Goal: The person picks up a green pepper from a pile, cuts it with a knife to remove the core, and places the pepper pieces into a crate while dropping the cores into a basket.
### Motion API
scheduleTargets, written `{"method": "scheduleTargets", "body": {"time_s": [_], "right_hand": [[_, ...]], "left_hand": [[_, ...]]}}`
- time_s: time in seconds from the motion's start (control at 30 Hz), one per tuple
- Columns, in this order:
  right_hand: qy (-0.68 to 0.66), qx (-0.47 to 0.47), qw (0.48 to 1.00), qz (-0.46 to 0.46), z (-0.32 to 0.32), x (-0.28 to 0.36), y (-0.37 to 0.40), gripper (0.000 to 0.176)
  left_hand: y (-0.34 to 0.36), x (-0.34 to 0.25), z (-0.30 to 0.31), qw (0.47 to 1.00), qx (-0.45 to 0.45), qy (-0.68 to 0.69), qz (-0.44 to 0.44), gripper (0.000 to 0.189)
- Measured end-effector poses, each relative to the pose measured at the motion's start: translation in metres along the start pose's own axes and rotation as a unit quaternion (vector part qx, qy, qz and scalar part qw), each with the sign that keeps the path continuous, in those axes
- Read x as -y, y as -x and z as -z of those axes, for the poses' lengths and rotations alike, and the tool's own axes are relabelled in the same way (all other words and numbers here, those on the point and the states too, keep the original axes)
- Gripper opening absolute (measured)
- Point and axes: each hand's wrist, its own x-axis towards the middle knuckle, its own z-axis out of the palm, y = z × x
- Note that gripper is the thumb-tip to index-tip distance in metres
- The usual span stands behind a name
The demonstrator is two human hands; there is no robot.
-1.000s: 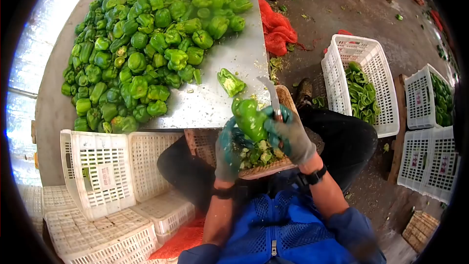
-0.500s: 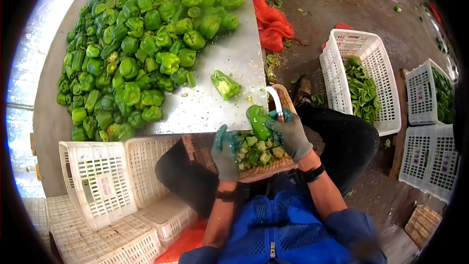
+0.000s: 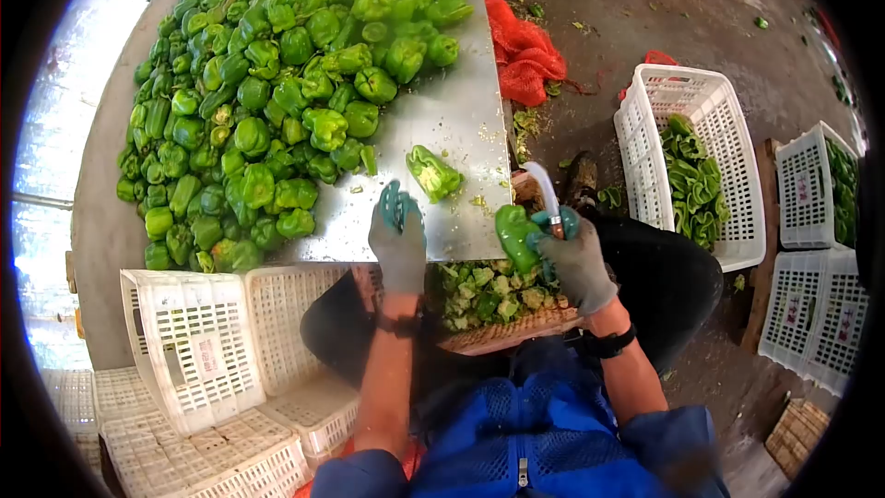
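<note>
My right hand (image 3: 583, 266), in a grey and green glove, is closed around a curved knife (image 3: 544, 190) with a pale blade and brown handle. The same hand also grips a whole green bell pepper (image 3: 513, 236) beside the table's edge. Over the front of the metal table (image 3: 369, 212) my gloved left hand (image 3: 398, 242) is empty, fingers stretched forward. Just beyond it lies a cut pepper (image 3: 433, 173) with its pale inside showing. Below my hands, a basket (image 3: 498, 336) between my legs contains green cut-off cores (image 3: 489, 293).
A large heap of green peppers (image 3: 263, 129) covers the table's left side. White crates (image 3: 192, 350) stand at my left. On the floor to the right is a crate (image 3: 742, 194) of pepper pieces, with stacked crates (image 3: 811, 300) beyond. Red netting (image 3: 524, 53) lies beside the table.
My left hand has moved from above the basket, forward and left over the table. My right hand, still holding the knife and pepper, has shifted slightly right. The view has shifted a little.
</note>
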Motion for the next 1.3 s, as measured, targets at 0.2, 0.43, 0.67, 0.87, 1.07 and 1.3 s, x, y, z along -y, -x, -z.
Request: {"method": "scheduleTargets", "body": {"time_s": [0.2, 0.43, 0.67, 0.87, 1.07, 1.3], "right_hand": [[0.085, -0.150, 0.980, 0.095, 0.063, 0.065, 0.013, 0.017], [0.472, -0.397, 0.762, 0.196, 0.173, 0.076, -0.012, 0.018], [0.330, -0.098, 0.921, 0.181, 0.058, 0.037, -0.002, 0.023], [0.020, 0.067, 0.996, 0.054, 0.002, -0.038, -0.009, 0.050], [-0.077, 0.117, 0.980, 0.139, 0.000, -0.024, 0.026, 0.069], [-0.069, 0.113, 0.985, 0.112, 0.006, -0.032, 0.041, 0.076]], "left_hand": [[-0.057, -0.002, -0.014, 0.879, 0.172, -0.413, -0.163, 0.079], [-0.058, 0.027, -0.023, 0.891, 0.124, -0.353, -0.255, 0.050], [-0.005, 0.019, -0.018, 0.990, 0.139, 0.020, 0.019, 0.038], [0.092, 0.000, -0.014, 0.871, 0.264, 0.321, 0.264, 0.048], [0.135, -0.044, -0.011, 0.809, 0.322, 0.423, 0.251, 0.051], [0.138, -0.024, -0.002, 0.829, 0.321, 0.366, 0.277, 0.056]]}}
